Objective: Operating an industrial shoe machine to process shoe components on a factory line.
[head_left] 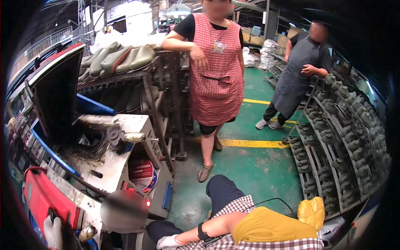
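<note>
at the lower left of the frame, the gloved left hand (53, 231) grips the red bar (43, 200), fingers closed on it; its long axis runs from lower right up toward the left edge. low at centre, the gloved right hand (168, 241) rests on a dark knee (160, 230), how far open i cannot tell. beside the bar stands a white machine (121, 158). beyond, two aproned people stand on the green floor (258, 171) by boot racks (346, 137).

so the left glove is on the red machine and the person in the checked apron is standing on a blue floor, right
Not quite: the floor is green, with yellow lines. The head view shows it. The rest holds: the left glove rests on the red machine, and the person in the checked apron stands there.
</note>
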### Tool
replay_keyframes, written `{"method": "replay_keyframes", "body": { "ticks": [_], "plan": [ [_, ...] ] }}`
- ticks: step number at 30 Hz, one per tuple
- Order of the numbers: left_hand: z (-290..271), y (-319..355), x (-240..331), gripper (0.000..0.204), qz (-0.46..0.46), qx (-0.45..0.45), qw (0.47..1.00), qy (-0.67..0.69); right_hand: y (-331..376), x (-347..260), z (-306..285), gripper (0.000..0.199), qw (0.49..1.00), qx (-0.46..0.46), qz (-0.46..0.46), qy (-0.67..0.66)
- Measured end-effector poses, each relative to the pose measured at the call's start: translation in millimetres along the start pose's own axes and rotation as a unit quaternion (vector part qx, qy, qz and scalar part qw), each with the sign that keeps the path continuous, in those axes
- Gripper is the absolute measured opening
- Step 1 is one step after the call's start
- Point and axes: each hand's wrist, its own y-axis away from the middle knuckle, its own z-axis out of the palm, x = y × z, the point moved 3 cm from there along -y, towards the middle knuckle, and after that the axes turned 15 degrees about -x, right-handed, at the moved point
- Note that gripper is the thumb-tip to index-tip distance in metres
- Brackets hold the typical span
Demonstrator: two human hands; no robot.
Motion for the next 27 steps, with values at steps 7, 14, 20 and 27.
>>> {"method": "replay_keyframes", "body": {
  "ticks": [7,14,20,27],
  "plan": [
    [1.4,-3.1,-13.7,0.013,0.030,-0.005,0.999,0.013,-8.5,-3.3,-8.8,0.028,0.986,-0.103,-0.083,0.105],
    [2.3,-1.5,-1.4,0.014,0.024,-0.029,0.999,0.034,4.3,-1.3,-3.6,0.027,0.997,0.059,0.017,0.036],
    [2.6,-0.7,-2.7,0.013,0.018,-0.009,1.000,0.016,32.2,-25.5,19.2,0.027,0.994,0.075,-0.007,0.084],
    [-0.5,-3.3,-9.0,0.014,0.007,-0.019,1.000,-0.005,-9.0,4.8,-15.7,0.031,0.999,0.014,0.030,0.043]
  ]
}}
